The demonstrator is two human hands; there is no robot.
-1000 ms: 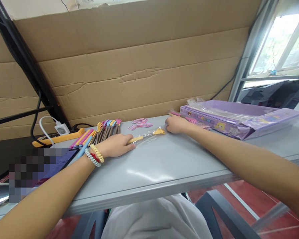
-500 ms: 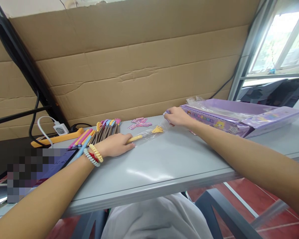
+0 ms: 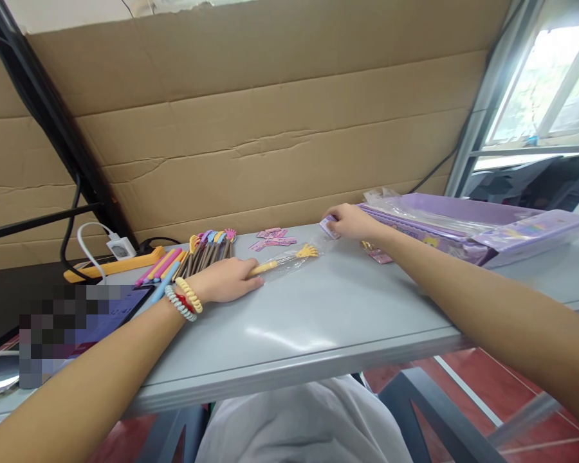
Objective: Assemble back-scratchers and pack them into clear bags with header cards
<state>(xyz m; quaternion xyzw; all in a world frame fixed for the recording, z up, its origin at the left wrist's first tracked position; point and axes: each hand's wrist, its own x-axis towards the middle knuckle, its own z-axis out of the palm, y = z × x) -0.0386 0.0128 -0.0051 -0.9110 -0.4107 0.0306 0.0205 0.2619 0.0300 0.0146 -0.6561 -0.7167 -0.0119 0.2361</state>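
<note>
My left hand (image 3: pixel 231 279) rests on the table, closed round the yellow handle of a small back scratcher (image 3: pixel 269 265). Its hand-shaped head points right, and a clear plastic sleeve (image 3: pixel 294 258) surrounds it. My right hand (image 3: pixel 352 222) pinches a small purple-and-white card (image 3: pixel 329 226) just beyond the sleeve's far end. Whether card and sleeve touch, I cannot tell. Left of my left hand lie several more back scratchers (image 3: pixel 212 251) with coloured heads, side by side. Pink printed cards (image 3: pixel 274 240) lie in a loose pile between my hands, towards the back.
A purple open box (image 3: pixel 463 207) with clear plastic bags (image 3: pixel 415 213) stands at the right. Beneath my right forearm lies a pink printed piece (image 3: pixel 379 255). A phone-like screen (image 3: pixel 116 315), a yellow bar (image 3: pixel 116 265) and a white charger (image 3: pixel 120 246) are at the left. Cardboard (image 3: pixel 270 128) walls the back.
My right hand has shifted slightly right, and the purple card in its fingers shows more clearly. A pink piece under my right forearm is more exposed. My left hand keeps its hold.
</note>
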